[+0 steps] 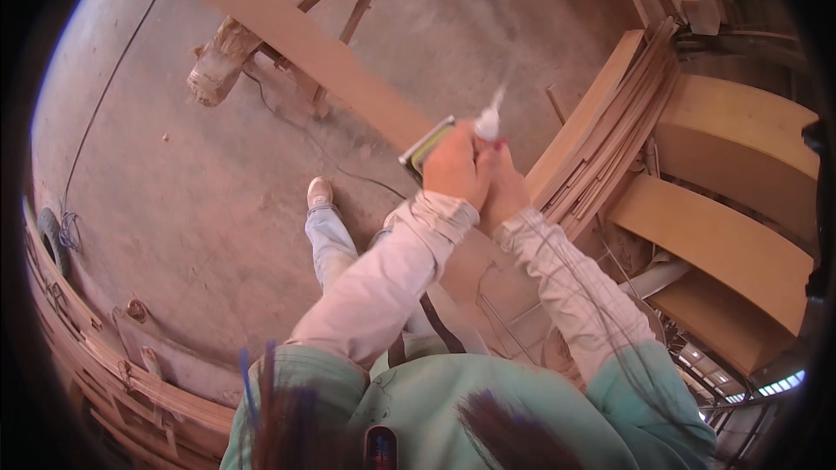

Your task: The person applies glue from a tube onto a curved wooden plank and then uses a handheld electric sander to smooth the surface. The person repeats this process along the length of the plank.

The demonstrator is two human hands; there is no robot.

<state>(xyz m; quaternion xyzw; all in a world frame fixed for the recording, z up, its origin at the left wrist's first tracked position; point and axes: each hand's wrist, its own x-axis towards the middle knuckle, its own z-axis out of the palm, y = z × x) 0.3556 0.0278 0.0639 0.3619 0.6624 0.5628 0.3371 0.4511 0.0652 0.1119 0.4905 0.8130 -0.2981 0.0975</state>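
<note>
1. Head view, hands: the left hand (453, 165) and the right hand (503, 184) are seen raised together in the middle of the picture, pressed against each other. Both are clenched around one thing, a tube with a white nozzle (488, 122), whose pointed tip sticks up and to the right above the fingers. The tip is blurred.

2. Head view, second item: a flat block with a yellow-green edge (427, 146) is seen just at the left hand's upper left side, touching it. Whether it is gripped by the left hand or only lies behind it cannot be told.

3. Head view, under the hands: a long brown board (296, 35) is laid slantwise from the upper left down toward the hands, resting on a rough wooden trestle (235, 48). The tube is held above the board's near end.

4. Head view, right side: a stack of thin curved wooden strips (610, 135) is leaned just right of the hands, and broad curved plywood panels (723, 244) are set beyond it.

5. Head view, floor: a dusty concrete floor (174, 174) is crossed by a thin dark cable (96, 113). The person's shoe (320, 192) is planted below the board.

6. Head view, lower left: more bent wooden strips (104, 374) are piled along the rim.
</note>
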